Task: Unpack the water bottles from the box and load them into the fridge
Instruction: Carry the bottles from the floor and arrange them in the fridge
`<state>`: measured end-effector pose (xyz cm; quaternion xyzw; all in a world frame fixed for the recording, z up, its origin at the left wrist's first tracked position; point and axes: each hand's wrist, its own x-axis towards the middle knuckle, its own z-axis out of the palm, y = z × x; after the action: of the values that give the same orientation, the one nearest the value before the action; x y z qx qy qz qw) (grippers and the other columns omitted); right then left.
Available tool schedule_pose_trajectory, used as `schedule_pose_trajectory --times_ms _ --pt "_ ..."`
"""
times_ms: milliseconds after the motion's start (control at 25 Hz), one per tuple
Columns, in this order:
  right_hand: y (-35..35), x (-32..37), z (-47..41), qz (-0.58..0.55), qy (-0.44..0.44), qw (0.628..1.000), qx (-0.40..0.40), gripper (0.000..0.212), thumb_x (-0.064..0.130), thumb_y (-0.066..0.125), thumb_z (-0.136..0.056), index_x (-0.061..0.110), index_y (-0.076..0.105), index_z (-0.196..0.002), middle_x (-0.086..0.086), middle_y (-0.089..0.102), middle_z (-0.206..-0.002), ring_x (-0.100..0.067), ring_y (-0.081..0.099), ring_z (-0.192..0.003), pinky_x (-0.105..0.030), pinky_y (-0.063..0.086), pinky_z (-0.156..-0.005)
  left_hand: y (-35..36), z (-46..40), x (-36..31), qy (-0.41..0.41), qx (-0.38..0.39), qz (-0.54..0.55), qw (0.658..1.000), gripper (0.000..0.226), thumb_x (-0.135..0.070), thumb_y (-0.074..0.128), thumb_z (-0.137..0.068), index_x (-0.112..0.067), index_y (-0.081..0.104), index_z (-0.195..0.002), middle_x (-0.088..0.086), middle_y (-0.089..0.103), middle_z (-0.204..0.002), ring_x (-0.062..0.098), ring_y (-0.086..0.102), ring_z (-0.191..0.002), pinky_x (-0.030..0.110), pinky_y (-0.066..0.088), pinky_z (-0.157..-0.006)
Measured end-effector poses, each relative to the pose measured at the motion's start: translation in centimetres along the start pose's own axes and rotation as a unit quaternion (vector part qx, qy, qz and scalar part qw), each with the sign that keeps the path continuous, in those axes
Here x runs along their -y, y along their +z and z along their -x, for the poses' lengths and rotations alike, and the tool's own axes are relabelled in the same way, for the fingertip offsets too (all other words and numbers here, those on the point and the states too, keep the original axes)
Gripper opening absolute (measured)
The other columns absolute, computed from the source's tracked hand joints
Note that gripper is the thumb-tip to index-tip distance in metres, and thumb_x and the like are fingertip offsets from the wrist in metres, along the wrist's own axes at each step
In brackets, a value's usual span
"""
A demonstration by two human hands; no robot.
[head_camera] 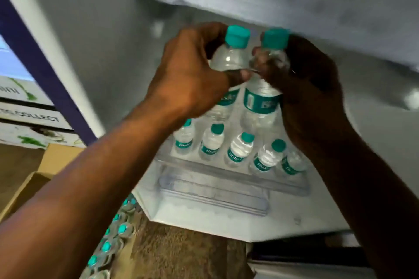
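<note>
Both hands (244, 79) each grip a bottle (231, 56) above the fridge shelf (226, 179)

My left hand (190, 79) holds one water bottle (229, 61), my right hand (306, 88) another (263, 97) just to its right, the two side by side above the fridge door shelf (226, 179). Five bottles (238, 149) stand in a row on that shelf. The cardboard box (45, 174) sits lower left, more bottles (113, 240) beside it.
</note>
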<state>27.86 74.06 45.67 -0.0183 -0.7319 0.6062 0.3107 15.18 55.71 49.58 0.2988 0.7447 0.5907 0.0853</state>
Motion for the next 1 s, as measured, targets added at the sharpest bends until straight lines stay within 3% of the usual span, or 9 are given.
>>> schedule_pose_trajectory --times_ms 80,200,440,600,840,1000 --pt "4.3 0.1 -3.1 0.097 -0.011 0.995 -0.026 0.033 0.013 0.071 -0.091 0.006 0.063 -0.123 -0.001 0.071 -0.116 -0.009 0.068 -0.108 -0.029 0.054 -0.095 0.8 -2.0 0.9 -0.028 -0.009 -0.046 0.999 0.057 -0.03 0.091 -0.066 -0.025 0.069 -0.118 -0.013 0.073 -0.108 -0.001 0.068 -0.097 0.029 0.057 -0.092" --pt "3.7 -2.9 -4.5 0.178 0.019 0.983 -0.034 0.042 0.025 0.07 -0.093 0.01 0.059 -0.131 0.001 0.068 -0.127 -0.009 0.064 -0.117 -0.034 0.051 -0.104 2.4 -3.7 2.4 -0.049 -0.022 -0.098 0.994 0.057 -0.03 0.091 -0.066 -0.026 0.069 -0.118 -0.012 0.072 -0.109 0.002 0.067 -0.097 0.025 0.057 -0.09" --pt "2.8 -7.7 -6.8 0.205 0.06 0.974 -0.073 0.042 0.023 0.07 -0.094 0.009 0.058 -0.132 -0.003 0.065 -0.133 -0.014 0.061 -0.121 -0.029 0.048 -0.108 5.2 -7.3 5.6 -0.084 -0.026 -0.167 0.982 0.063 -0.032 0.092 -0.066 -0.023 0.065 -0.123 -0.005 0.068 -0.122 0.014 0.063 -0.109 0.026 0.053 -0.095" --pt "2.4 -10.6 -8.7 0.214 0.115 0.969 -0.044 0.041 0.024 0.068 -0.095 0.012 0.056 -0.132 -0.001 0.063 -0.134 -0.015 0.06 -0.122 -0.023 0.045 -0.105 6.5 -10.0 7.6 -0.109 -0.013 -0.221 0.969 0.065 -0.029 0.092 -0.065 -0.017 0.065 -0.123 0.001 0.067 -0.125 0.021 0.063 -0.113 0.031 0.052 -0.1" --pt "2.1 -14.3 -10.8 0.248 0.168 0.954 -0.006 0.043 0.022 0.071 -0.093 0.013 0.057 -0.132 -0.002 0.062 -0.135 -0.016 0.059 -0.122 -0.019 0.042 -0.1 7.3 -13.3 10.0 -0.074 0.093 -0.374 0.92 0.062 -0.032 0.092 -0.065 -0.014 0.066 -0.118 0.006 0.067 -0.123 0.025 0.063 -0.112 0.033 0.05 -0.101" --pt "1.8 -16.8 -11.5 0.275 0.194 0.942 0.0 0.046 0.023 0.074 -0.09 0.013 0.058 -0.132 -0.003 0.062 -0.134 -0.018 0.059 -0.121 -0.019 0.042 -0.097 7.9 -14.6 11.9 -0.055 0.114 -0.401 0.907 0.057 -0.026 0.091 -0.068 -0.014 0.066 -0.117 0.006 0.064 -0.122 0.026 0.061 -0.111 0.028 0.047 -0.095"
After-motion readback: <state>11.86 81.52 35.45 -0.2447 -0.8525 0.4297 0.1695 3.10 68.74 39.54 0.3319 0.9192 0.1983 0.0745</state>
